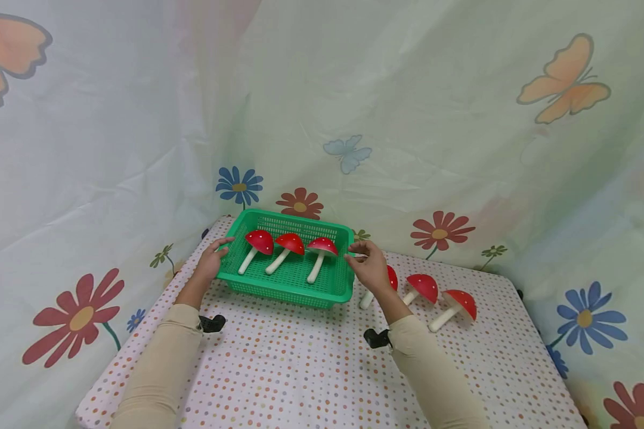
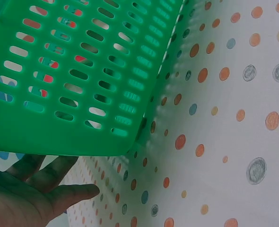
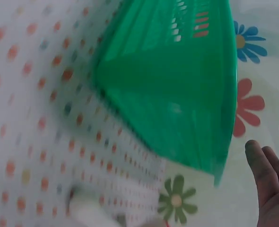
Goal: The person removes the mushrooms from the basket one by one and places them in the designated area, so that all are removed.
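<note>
A green plastic basket (image 1: pixel 284 292) stands on the table with three red-capped toy mushrooms lying in it: a left one (image 1: pixel 259 241), a middle one (image 1: pixel 290 242) and a right one (image 1: pixel 322 245). My left hand (image 1: pixel 209 262) is at the basket's left end; in the left wrist view its fingers (image 2: pixel 54 172) reach the rim and the thumb extends below it. Whether they touch is unclear. By the right end is my right hand (image 1: pixel 372 268), its fingers (image 3: pixel 260 163) extended and apart from the rim in the right wrist view.
Three more toy mushrooms lie right of the basket: one (image 1: pixel 392 278) partly behind my right hand, a second (image 1: pixel 423 287) and a third (image 1: pixel 460 302). A dotted cloth (image 1: pixel 300 369) covers the table. Printed curtains (image 1: pixel 434 149) hang behind and at the sides.
</note>
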`<act>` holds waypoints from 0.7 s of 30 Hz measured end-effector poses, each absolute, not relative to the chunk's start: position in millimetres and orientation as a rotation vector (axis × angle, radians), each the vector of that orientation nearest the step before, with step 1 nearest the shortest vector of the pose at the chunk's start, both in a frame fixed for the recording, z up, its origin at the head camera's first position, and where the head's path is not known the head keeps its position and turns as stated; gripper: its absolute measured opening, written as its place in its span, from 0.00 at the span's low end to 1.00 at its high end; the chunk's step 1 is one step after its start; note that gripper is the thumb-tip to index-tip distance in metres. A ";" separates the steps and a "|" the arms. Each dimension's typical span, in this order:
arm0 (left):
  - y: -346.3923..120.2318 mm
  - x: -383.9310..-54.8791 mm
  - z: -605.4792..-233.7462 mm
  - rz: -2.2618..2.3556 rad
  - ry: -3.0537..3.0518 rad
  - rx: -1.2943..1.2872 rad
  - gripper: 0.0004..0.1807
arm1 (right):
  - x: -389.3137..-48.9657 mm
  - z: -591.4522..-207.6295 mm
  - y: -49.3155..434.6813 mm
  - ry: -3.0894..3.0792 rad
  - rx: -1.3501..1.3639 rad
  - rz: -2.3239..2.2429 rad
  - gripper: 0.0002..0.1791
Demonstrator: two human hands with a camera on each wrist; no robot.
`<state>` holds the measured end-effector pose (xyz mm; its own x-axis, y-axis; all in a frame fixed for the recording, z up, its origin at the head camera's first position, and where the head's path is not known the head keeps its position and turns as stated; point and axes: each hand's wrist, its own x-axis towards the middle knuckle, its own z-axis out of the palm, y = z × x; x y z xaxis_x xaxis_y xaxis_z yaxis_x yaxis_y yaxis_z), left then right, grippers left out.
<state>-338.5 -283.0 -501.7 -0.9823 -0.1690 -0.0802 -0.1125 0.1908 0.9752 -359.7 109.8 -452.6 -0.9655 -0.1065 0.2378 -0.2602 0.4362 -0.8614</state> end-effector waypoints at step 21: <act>-280.4 -339.4 -502.7 -1.956 -2.386 0.309 0.21 | -401.5 -473.2 41.5 -2.436 -0.040 2.099 0.32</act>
<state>-339.4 -280.4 -502.7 -0.9793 -0.1791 -0.0944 -0.1277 0.1847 0.9745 -401.5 41.5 -473.2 -0.9969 -0.0298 -0.0725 0.0673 0.1490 -0.9865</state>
